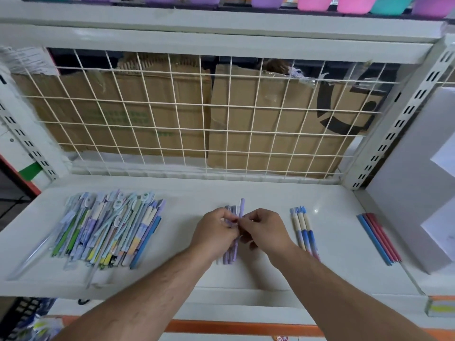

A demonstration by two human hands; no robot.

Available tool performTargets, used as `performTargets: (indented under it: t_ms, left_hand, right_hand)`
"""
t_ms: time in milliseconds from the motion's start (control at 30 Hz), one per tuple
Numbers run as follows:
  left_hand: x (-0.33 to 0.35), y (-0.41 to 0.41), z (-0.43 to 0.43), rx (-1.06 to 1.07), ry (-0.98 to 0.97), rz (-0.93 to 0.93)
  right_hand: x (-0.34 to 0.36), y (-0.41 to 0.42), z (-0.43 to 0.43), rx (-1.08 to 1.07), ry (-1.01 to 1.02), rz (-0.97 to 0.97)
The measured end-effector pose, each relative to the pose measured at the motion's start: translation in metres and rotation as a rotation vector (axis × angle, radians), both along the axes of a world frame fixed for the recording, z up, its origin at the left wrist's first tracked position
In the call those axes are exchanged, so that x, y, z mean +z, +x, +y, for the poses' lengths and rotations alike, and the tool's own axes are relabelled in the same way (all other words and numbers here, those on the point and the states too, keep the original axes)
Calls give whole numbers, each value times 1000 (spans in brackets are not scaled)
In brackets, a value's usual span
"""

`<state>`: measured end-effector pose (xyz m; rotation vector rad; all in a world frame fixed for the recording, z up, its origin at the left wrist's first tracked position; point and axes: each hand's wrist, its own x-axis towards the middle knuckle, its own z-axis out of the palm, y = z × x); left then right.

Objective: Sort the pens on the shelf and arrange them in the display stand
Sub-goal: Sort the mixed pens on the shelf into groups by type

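Observation:
On the white shelf [270, 271] a small bunch of purple pens [240, 207] lies upright in the middle. My left hand [215, 231] and my right hand [266, 228] meet over the bunch, fingers curled and pinching the pens near their upper halves. A big mixed pile of pens [110, 230] lies to the left. Three blue-and-cream pens [304, 230] lie to the right of my hands. Further right is a row of blue and red pens [379, 238]. No display stand is in view.
A white wire grid [197, 119] closes the shelf's back, with cardboard boxes [270, 114] behind it. Slotted uprights [403, 119] stand at both sides. A white box [413, 180] with papers sits at the right. Coloured tubs [354, 3] line the shelf above.

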<state>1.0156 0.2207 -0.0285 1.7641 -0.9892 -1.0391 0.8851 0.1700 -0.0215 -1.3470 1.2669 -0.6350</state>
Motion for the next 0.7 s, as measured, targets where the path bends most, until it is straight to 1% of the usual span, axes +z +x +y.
performTargets:
  t_ms: [100, 233, 300, 367, 433, 700]
  left_hand:
    - [-1, -12, 3, -85, 27, 26]
    - [-2, -15, 4, 6, 22, -147]
    - [-3, -11, 5, 40, 6, -261]
    - [-4, -4, 6, 17, 3, -388]
    - [-5, 2, 6, -31, 19, -460]
    - [-16, 23, 9, -105, 20, -562]
  right_hand:
    - [-8, -8, -8, -27, 18, 72]
    - [-20, -9, -19, 29, -118, 352]
    - [-20, -6, -19, 78, -184, 446]
    - [-22, 0, -19, 99, -220, 465]
    - [-23, 7, -17, 101, -225, 453]
    - [-24, 29, -9, 121, -236, 453]
